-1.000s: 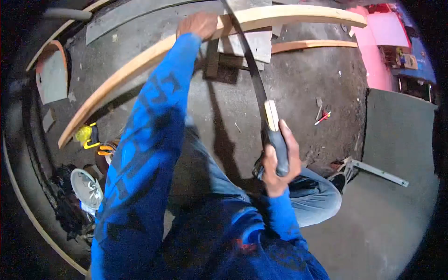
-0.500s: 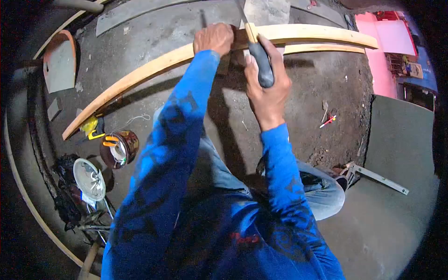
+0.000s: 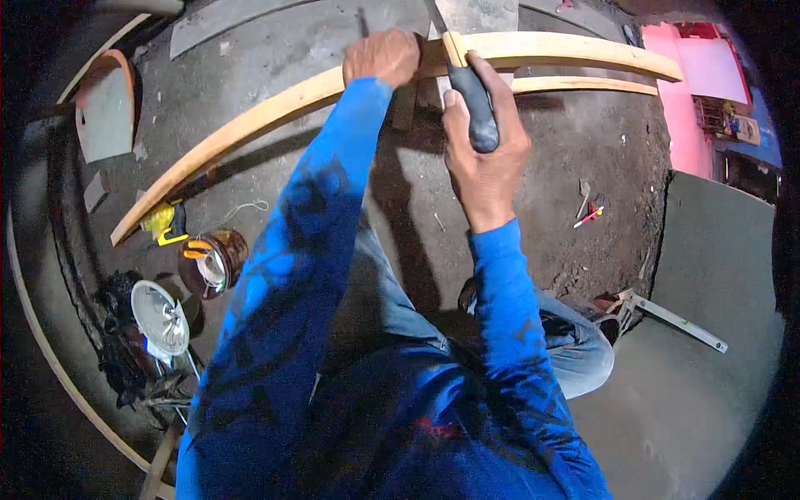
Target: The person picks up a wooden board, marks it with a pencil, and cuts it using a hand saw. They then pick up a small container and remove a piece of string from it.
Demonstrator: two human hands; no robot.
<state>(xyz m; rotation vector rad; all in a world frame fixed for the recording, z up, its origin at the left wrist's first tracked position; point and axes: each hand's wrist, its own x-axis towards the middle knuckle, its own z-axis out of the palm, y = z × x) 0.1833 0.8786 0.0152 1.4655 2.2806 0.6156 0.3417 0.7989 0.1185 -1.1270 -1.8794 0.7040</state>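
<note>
A long pale wooden board [image 3: 575, 52] runs across the upper part of the view and looks curved through the lens. My left hand [image 3: 383, 58] is closed over the board near its middle, knuckles up. In my right hand [image 3: 492, 162] is a saw [image 3: 473, 100] with a dark grip and a wood-coloured piece at its front. Its thin blade points away from me, seen nearly edge-on, and crosses the board just right of my left hand. My right thumb and forefinger lie along the grip. Where blade meets wood is partly hidden.
A second wooden strip [image 3: 583, 84] lies behind the board. On the left are a brown bucket [image 3: 236, 250] with an orange-handled tool, a white round fixture [image 3: 150, 312] and a yellow-handled tool [image 3: 173, 236]. A metal square [image 3: 679, 323] and a red-white pen [image 3: 588, 217] lie right.
My right hand and the saw have shifted slightly to the right. My left hand sits a little higher in view, still on the board. The view itself has moved slightly.
</note>
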